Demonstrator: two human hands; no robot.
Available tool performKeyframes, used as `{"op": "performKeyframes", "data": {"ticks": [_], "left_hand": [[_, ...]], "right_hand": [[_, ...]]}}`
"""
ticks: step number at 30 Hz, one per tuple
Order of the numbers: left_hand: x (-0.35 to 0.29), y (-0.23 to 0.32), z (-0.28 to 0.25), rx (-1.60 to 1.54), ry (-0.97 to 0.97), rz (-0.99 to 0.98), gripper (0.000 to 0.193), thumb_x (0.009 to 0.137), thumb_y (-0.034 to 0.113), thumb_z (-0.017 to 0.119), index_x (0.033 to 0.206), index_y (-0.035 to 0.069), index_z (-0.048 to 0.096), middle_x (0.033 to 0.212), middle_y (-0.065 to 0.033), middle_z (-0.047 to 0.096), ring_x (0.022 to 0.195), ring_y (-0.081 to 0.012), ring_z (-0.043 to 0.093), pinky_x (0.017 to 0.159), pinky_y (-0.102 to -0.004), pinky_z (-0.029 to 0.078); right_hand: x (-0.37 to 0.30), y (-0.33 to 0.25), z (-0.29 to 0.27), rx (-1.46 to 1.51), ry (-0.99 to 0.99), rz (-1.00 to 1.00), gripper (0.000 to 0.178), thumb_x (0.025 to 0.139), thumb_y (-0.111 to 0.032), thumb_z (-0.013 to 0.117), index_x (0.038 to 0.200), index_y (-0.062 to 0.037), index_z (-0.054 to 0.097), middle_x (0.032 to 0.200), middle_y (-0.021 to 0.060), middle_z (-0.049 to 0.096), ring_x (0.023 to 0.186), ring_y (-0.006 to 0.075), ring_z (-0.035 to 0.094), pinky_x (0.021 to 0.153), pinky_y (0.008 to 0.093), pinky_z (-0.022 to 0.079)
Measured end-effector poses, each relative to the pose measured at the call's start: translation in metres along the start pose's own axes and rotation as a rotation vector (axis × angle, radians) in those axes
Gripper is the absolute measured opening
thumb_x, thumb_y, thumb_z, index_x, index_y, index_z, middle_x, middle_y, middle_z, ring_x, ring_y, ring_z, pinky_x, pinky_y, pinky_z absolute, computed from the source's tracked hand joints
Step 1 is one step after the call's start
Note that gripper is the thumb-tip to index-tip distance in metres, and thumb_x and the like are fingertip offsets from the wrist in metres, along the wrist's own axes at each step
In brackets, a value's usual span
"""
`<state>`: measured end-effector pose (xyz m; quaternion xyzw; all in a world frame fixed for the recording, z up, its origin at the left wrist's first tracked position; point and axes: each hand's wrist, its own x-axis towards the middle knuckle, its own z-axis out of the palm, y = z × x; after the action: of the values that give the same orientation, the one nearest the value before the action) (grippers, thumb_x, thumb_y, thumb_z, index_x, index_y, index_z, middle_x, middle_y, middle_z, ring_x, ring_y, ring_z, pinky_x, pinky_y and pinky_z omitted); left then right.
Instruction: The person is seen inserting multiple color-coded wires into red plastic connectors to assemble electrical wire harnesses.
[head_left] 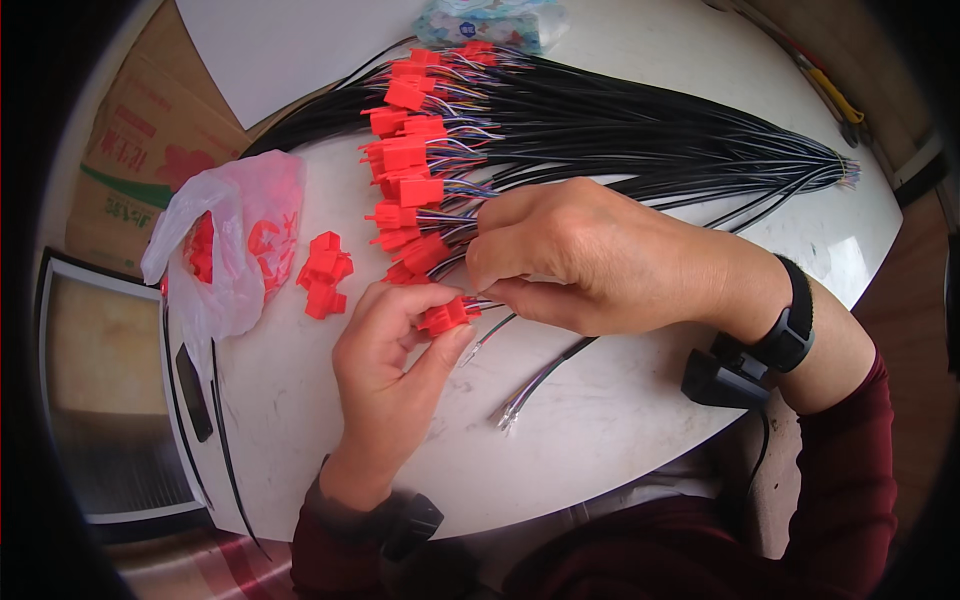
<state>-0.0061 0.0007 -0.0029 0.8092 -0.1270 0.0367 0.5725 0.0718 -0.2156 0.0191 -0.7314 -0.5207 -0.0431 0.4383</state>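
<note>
Between the thumb and fingers of my left hand (392,365) is a red plastic connector housing (447,316). My right hand (570,255) is closed in a pinch at the housing's right side, on thin wires (484,303) that run into it; its fingertips partly hide them. One loose wire end (474,350) with a metal terminal hangs just below. Nearer to me lies a black cable (545,380) whose stripped wires end in bare metal terminals. Beyond my hands, a row of red connectors (405,155) sits on the ends of a thick bundle of black cables (640,115).
On the left, a white plastic bag (225,240) holds red housings, with a few loose red housings (325,275) beside it. A tissue pack (490,22) lies at the back of the white table (590,440). A cardboard box (150,140) and yellow-handled tool (835,95) are near the edges.
</note>
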Motion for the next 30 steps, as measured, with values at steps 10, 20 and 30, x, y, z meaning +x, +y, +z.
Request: {"op": "performKeyframes", "data": {"ticks": [10,20,30], "left_hand": [[0.0009,-0.0012,-0.0019,0.121,0.002,0.1,0.025,0.082,-0.009,0.071,0.106,-0.002,0.064,0.101,-0.0083,0.057,0.089,-0.0142,0.063,0.081,-0.0273,0.056],[0.0004,0.0013,-0.0016,0.156,0.023,0.084,0.026,0.081,-0.009,0.072,0.105,-0.002,0.065,0.099,-0.0092,0.059,0.089,-0.0162,0.065,0.08,-0.0287,0.058],[0.0019,-0.0015,-0.0018,0.146,0.011,0.098,0.025,0.082,-0.008,0.072,0.105,-0.002,0.065,0.099,-0.0086,0.06,0.088,-0.016,0.065,0.08,-0.0286,0.058]], "right_hand": [[-0.0005,0.0012,-0.0009,0.098,-0.054,0.063,0.002,0.079,0.0,0.062,0.079,0.002,0.062,0.077,0.0176,0.063,0.077,0.0378,0.063,0.069,0.0439,0.05],[-0.0022,-0.0002,0.0003,0.041,-0.043,0.102,0.011,0.082,0.002,0.07,0.092,-0.0004,0.065,0.081,0.0116,0.063,0.08,0.031,0.063,0.069,0.0383,0.051],[-0.0017,0.0049,0.0037,0.092,-0.055,0.074,0.003,0.084,0.0,0.063,0.086,0.0027,0.062,0.082,0.0187,0.063,0.081,0.0388,0.062,0.072,0.0436,0.049]]}}
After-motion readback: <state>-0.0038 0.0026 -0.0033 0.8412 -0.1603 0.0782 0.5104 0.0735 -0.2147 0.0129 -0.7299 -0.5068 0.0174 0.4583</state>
